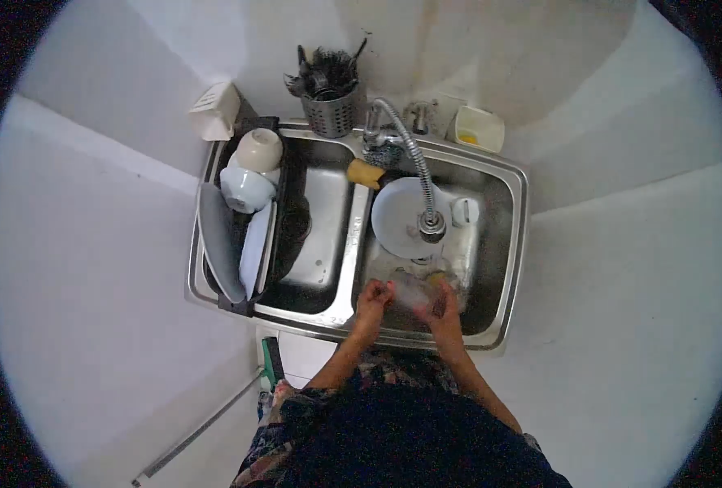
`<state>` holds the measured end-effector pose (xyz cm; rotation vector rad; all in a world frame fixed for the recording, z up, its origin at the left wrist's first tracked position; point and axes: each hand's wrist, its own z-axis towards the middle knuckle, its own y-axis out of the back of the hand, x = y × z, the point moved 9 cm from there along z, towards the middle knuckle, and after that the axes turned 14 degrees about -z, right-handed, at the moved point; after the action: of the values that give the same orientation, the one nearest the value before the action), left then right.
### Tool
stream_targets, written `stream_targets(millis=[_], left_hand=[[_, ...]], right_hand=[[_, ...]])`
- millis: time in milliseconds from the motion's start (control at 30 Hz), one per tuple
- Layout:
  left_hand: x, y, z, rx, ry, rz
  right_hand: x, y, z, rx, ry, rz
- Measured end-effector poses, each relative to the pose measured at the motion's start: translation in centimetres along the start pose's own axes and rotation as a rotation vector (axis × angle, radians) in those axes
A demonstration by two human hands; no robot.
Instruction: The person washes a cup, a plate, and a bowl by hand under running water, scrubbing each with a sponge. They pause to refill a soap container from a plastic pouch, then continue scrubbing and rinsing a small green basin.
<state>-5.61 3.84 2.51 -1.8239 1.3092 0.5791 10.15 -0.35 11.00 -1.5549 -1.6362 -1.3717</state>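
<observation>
Over the right basin, a clear container (414, 291) lies between my two hands, under the tap's spout (431, 226). My left hand (373, 299) is closed at the container's left end. My right hand (443, 307) is closed around its right end, and something yellowish shows beside the fingers. Behind the hands, a white plate (397, 215) rests in the right basin, with a small white cup-like item (465, 212) to its right. The container's exact shape is blurred.
A black dish rack with bowls (248, 189) and plates (219, 244) stands over the left basin's left side. A metal utensil holder (329, 114), a yellow sponge (365, 173) and a white tub (479, 128) sit around the tap. A broom-like tool (272, 363) stands below the counter.
</observation>
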Motion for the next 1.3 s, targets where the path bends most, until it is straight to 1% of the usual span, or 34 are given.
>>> stream_targets(millis=[33,67,100,133,167,200,233,267,300,333,400,467,533,600,633,667,700,733,767,800,833,900,967,1000,1033,1067,1100,1133,1167,1200,1233,1267,1300], left_hand=[[-0.4,0.1,-0.3,0.022,0.003,-0.167],[-0.7,0.5,-0.1,0.021,-0.004,-0.174],[-0.6,1.5,0.1,-0.034,0.027,-0.264],[-0.5,2.6,0.2,-0.091,0.06,-0.353],[-3.1,2.5,-0.1,0.033,-0.05,-0.275],[-3.9,2.9,0.0,0.032,-0.057,-0.283],[-4.3,3.5,0.0,0.012,-0.04,-0.435],[-5.0,4.2,-0.1,-0.009,-0.022,-0.585],[-5.4,5.0,-0.3,-0.021,0.036,-0.551],[-6.3,5.4,-0.2,-0.023,0.031,-0.555],[-7.5,6.1,0.0,-0.019,0.032,-0.703],[-8.9,6.6,-0.3,-0.025,0.004,-0.715],[-10.1,7.3,-0.8,-0.071,0.001,-0.698],[-9.4,8.3,-0.3,-0.047,0.0,-0.704],[-8.9,8.8,0.0,-0.021,0.0,-0.709],[-8.2,9.4,0.3,-0.02,0.0,-0.71],[-7.2,9.8,0.6,-0.008,0.033,-0.739],[-6.7,9.8,0.5,0.003,0.066,-0.768],[-6.3,10.0,0.5,0.003,0.064,-0.77],[-6.3,10.3,0.5,-0.017,0.009,-0.749],[-6.4,10.7,0.4,-0.036,-0.044,-0.725],[-6.2,11.0,0.6,-0.047,-0.059,-0.725],[-5.9,11.6,1.0,-0.061,-0.075,-0.724],[-5.7,12.5,1.1,-0.123,-0.082,-0.683],[-5.4,13.4,1.2,-0.184,-0.086,-0.642],[-5.0,13.8,1.4,-0.184,-0.082,-0.638],[-4.0,14.9,1.5,-0.283,-0.02,-0.664],[-2.7,16.0,1.5,-0.382,0.043,-0.687],[-1.6,17.0,2.2,-0.38,0.044,-0.681],[-0.2,17.8,2.8,-0.382,0.084,-0.715],[0.9,18.4,3.2,-0.382,0.127,-0.747],[0.9,18.8,3.2,-0.374,0.133,-0.738],[0.4,18.2,3.7,-0.25,0.129,-0.779]], right_hand=[[-0.1,-0.5,0.2,0.007,0.006,-0.004],[1.2,-0.8,0.5,-0.018,0.172,-0.176],[2.3,-1.3,0.2,-0.042,0.333,-0.348],[3.0,-1.5,0.2,-0.036,0.336,-0.354],[3.7,-2.2,0.6,0.056,0.283,-0.383],[4.5,-3.0,1.1,0.146,0.232,-0.409],[5.9,-3.3,1.3,0.151,0.24,-0.411],[7.9,-3.8,1.2,0.177,0.334,-0.409],[9.4,-4.5,1.1,0.2,0.427,-0.405],[9.7,-5.0,1.5,0.204,0.432,-0.407],[9.6,-6.3,2.2,0.285,0.36,-0.201],[10.2,-7.4,2.7,0.314,0.34,-0.168],[10.5,-8.4,2.9,0.343,0.314,-0.131],[9.3,-9.3,3.2,0.39,0.087,0.105],[9.5,-9.6,3.1,0.391,0.086,0.105],[9.3,-10.0,3.1,0.382,0.032,0.086],[9.1,-10.3,3.2,0.373,-0.021,0.066],[8.9,-10.8,3.2,0.374,-0.02,0.065],[9.8,-11.2,3.2,0.326,0.179,-0.208],[10.9,-11.9,3.0,0.27,0.376,-0.478],[11.2,-12.5,2.8,0.269,0.374,-0.476],[13.2,-14.0,2.3,0.2,0.546,-0.647],[13.7,-15.4,3.3,0.2,0.582,-0.649],[13.9,-16.3,3.8,0.202,0.62,-0.649],[13.3,-17.3,4.7,0.201,0.615,-0.646],[12.9,-18.8,5.4,0.221,0.694,-0.672],[12.5,-20.2,6.0,0.238,0.776,-0.697],[12.2,-21.1,6.8,0.233,0.772,-0.694],[11.1,-22.9,7.4,0.315,0.769,-0.854],[10.0,-24.8,7.9,0.396,0.761,-1.013],[7.8,-26.6,9.2,0.388,0.756,-1.01],[4.7,-29.2,10.2,0.414,0.856,-1.051],[3.2,-30.9,10.4,0.437,0.952,-1.097]])
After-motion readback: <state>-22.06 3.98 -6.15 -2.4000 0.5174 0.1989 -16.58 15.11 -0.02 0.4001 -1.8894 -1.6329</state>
